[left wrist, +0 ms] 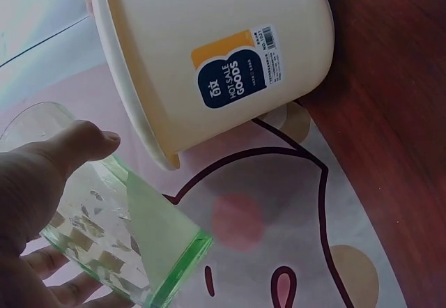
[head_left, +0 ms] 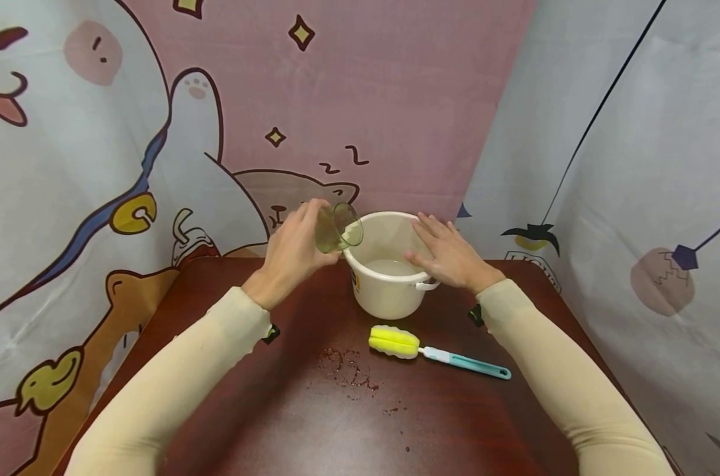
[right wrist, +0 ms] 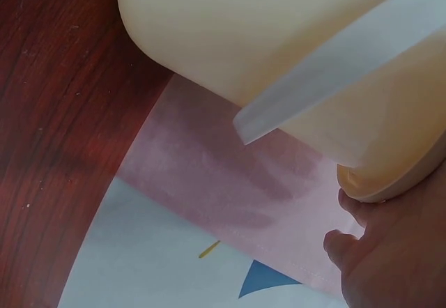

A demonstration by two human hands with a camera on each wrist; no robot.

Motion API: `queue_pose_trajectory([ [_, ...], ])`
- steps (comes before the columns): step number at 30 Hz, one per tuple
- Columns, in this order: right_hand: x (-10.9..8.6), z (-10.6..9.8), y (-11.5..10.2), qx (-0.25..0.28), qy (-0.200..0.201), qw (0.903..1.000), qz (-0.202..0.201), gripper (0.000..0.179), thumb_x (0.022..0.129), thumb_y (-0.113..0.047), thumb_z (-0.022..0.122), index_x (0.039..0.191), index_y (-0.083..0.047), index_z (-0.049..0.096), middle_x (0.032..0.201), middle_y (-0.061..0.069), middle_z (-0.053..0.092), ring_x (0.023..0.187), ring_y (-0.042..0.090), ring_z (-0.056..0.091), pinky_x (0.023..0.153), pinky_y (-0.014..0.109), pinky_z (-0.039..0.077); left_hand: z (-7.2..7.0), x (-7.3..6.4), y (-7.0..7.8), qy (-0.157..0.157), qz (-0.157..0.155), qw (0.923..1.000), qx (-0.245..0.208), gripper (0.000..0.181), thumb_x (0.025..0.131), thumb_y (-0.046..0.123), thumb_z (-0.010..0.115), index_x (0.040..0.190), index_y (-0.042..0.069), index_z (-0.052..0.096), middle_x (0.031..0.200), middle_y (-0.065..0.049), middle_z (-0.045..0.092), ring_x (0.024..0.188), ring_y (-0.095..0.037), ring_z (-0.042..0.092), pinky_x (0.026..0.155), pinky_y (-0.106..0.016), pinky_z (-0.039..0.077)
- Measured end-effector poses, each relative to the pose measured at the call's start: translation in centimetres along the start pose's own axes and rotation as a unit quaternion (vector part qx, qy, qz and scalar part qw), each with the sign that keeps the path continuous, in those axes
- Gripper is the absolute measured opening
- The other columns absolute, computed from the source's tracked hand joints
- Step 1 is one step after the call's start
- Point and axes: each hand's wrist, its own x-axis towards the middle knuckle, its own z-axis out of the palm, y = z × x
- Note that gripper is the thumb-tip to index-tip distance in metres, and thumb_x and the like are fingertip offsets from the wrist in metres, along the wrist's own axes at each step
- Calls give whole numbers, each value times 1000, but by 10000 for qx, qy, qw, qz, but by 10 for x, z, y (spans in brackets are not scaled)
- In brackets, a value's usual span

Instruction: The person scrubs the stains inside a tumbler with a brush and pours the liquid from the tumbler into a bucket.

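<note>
My left hand [head_left: 297, 241] grips a clear green-tinted drinking glass [head_left: 330, 231], tilted with its mouth toward the left rim of a cream plastic bucket [head_left: 389, 301]. Pale patches and squares show on the glass in the left wrist view; I cannot tell whether they are pattern or contents. My right hand [head_left: 449, 254] holds the bucket's right rim, thumb over the inner side and fingers along the outside. The bucket stands upright; its greyish bottom looks like shallow liquid. In front lies a cup brush [head_left: 467, 363] with a yellow-and-white sponge head.
The dark red wooden table [head_left: 264, 403] has wet brownish spots [head_left: 348, 370] left of the brush. White side handles stick out from the bucket. A printed cartoon curtain [head_left: 407, 99] hangs close behind it, with more cloth along both sides.
</note>
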Motion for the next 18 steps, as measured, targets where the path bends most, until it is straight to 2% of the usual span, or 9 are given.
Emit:
queue_pose_trajectory([
  [10,-1,0,-1,48,62,10000,-38,92,118,-67,46,185,-8,24,196,19,15,184,46,14,147,70,8,-4,9,4,68,174,9990,408,91,83,32,108,159,25,59,148,-11,71,130,-40,71,85,-62,70],
  [18,-1,-1,-1,39,82,9999,-45,90,119,-63,48,185,-7,25,196,21,16,183,47,14,147,71,9,-5,16,6,161,344,9972,646,91,83,29,107,161,27,61,149,-11,71,127,-40,70,84,-59,69],
])
